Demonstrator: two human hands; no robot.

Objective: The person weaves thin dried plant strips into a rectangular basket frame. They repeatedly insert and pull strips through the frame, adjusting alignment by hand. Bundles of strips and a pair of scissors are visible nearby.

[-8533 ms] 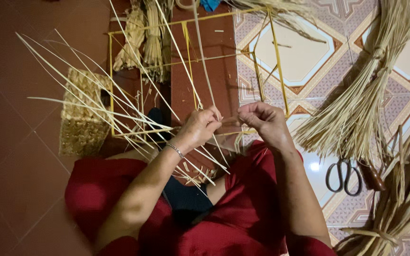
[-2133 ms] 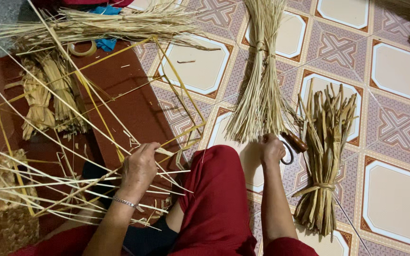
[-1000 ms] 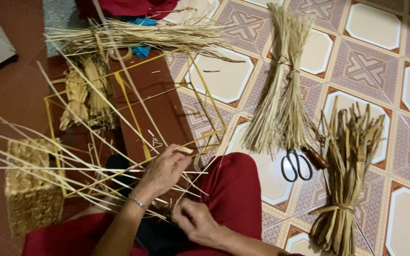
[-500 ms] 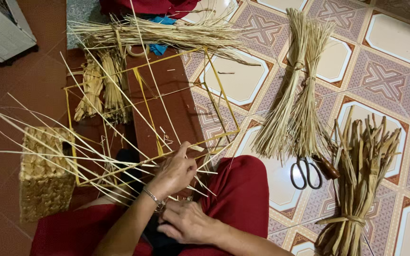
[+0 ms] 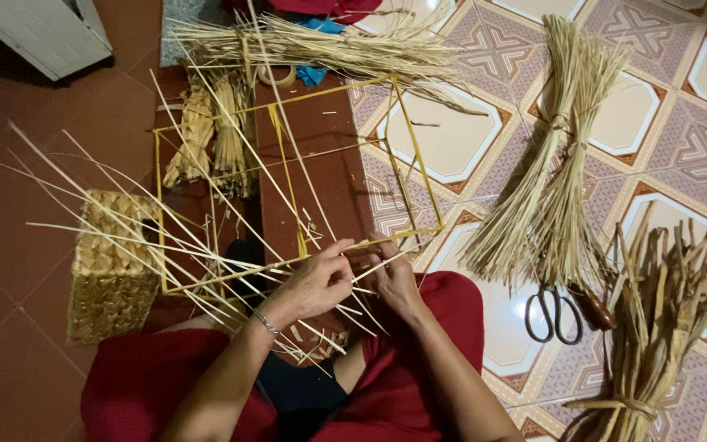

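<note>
Weaving on our lap is barely begun — long pale straw strips (image 5: 165,237) fan out loose, only their crossing worked. Beside us lies the yellow wire frame (image 5: 288,176). Our left hand (image 5: 312,282) and right hand (image 5: 394,278) pinch strips together.

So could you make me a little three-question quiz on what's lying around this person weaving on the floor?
1. True or false: the scissors lie on the tiled floor, apart from both hands.
2. What are the left hand and right hand touching?
A. the woven basket
B. thin pale strips at the yellow wire frame
C. the roll of tape
3. Fill in: the tied bundle of pale straw fans out just above the ____.

Key: 1 true; 2 B; 3 scissors.
</note>
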